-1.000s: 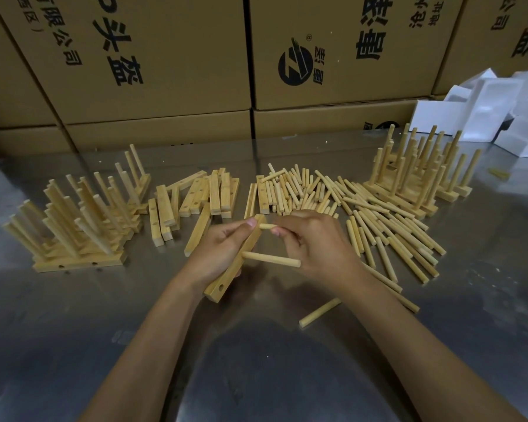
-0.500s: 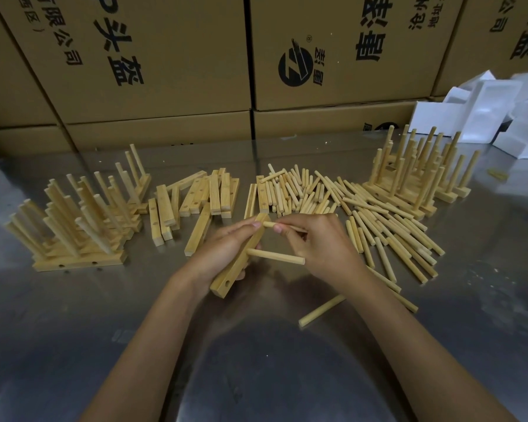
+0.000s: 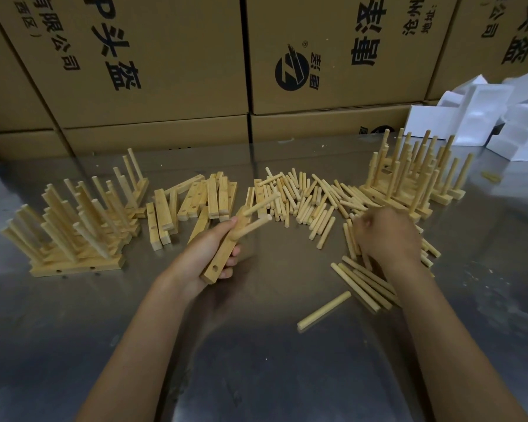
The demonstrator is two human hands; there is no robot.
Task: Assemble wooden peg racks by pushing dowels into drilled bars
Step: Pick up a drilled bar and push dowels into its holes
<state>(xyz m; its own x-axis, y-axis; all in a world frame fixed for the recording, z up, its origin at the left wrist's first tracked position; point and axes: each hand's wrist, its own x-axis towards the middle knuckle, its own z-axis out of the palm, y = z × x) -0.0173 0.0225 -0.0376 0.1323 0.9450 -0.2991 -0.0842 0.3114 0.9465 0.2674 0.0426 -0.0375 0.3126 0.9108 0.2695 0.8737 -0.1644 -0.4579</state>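
Observation:
My left hand (image 3: pixel 206 254) grips a drilled wooden bar (image 3: pixel 215 268) tilted above the steel table (image 3: pixel 256 367). Two dowels stick out of the bar to the upper right, the upper dowel (image 3: pixel 264 201) and the lower dowel (image 3: pixel 256 226). An open hole shows near the bar's lower end. My right hand (image 3: pixel 387 236) reaches down onto the loose dowels (image 3: pixel 311 199) at the right, fingers curled and blurred. The back of the hand hides whether the fingers hold one. Undrilled-looking spare bars (image 3: pixel 195 199) lie in a heap behind my left hand.
Finished peg racks stand stacked at the left (image 3: pixel 73 229) and at the back right (image 3: pixel 415 181). One stray dowel (image 3: pixel 323 310) lies near the front. Cardboard boxes (image 3: pixel 165 71) wall off the back, and white foam pieces (image 3: pixel 485 117) sit at the far right.
The second dowel now sits in the bar. My right hand has left the bar and moved right to the dowel pile. My left hand has tilted the bar more upright.

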